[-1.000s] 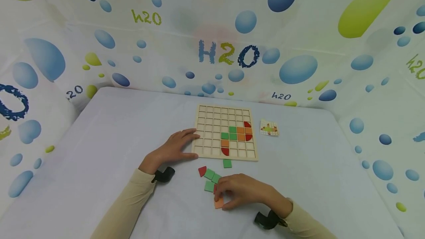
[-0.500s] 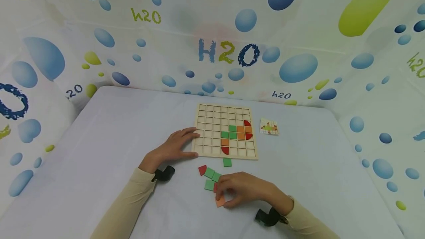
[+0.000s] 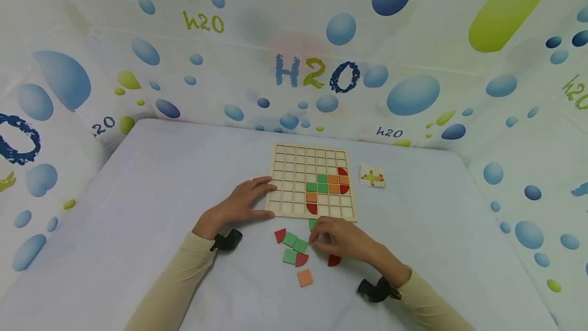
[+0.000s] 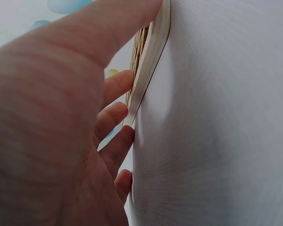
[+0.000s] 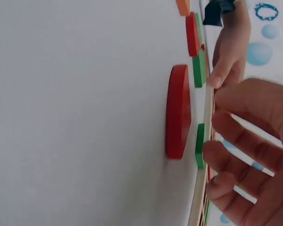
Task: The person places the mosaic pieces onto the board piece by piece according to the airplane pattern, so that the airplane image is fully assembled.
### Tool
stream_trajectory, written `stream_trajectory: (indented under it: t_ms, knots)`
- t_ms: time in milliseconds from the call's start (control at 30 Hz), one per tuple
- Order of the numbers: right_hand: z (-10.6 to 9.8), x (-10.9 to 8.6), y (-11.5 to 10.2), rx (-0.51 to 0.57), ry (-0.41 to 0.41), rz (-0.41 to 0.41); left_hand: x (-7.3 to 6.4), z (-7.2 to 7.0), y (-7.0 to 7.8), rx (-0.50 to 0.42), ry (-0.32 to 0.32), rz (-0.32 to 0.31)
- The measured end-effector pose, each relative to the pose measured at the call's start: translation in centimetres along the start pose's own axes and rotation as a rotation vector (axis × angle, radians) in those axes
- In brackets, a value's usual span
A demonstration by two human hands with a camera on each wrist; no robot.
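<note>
left hand (image 3: 239, 202) touching wooden board (image 3: 289, 178); square, gridded

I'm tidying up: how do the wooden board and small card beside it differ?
The wooden board is larger than the card. The board holds separate tiles; the card is merely patterned. The left hand touches the board; no hand touches the card. Both show green and red on a grid.
</note>
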State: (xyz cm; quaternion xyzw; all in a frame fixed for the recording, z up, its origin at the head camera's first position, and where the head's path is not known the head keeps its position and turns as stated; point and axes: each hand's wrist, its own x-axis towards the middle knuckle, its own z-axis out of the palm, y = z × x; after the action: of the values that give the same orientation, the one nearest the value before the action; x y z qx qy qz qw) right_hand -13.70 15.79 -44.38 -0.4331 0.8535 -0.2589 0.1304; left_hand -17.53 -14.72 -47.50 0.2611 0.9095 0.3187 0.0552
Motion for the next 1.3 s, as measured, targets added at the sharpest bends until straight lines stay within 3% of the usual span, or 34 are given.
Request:
stream_trajectory:
  t_ms: [233, 967, 1300]
  knots:
    - [0.1, 0.1, 0.8, -0.029, 0.099, 0.051, 0.0, 0.0, 0.1, 0.0, 0.003, 0.0]
    - [-0.6, -0.2, 0.6, 0.021, -0.017, 0.101, -0.1, 0.0, 0.2, 0.013, 0.012, 0.0]
    - [-0.3, 0.1, 1.3, 0.021, 0.01, 0.081, -0.1, -0.1, 0.3, 0.005, 0.006, -0.003]
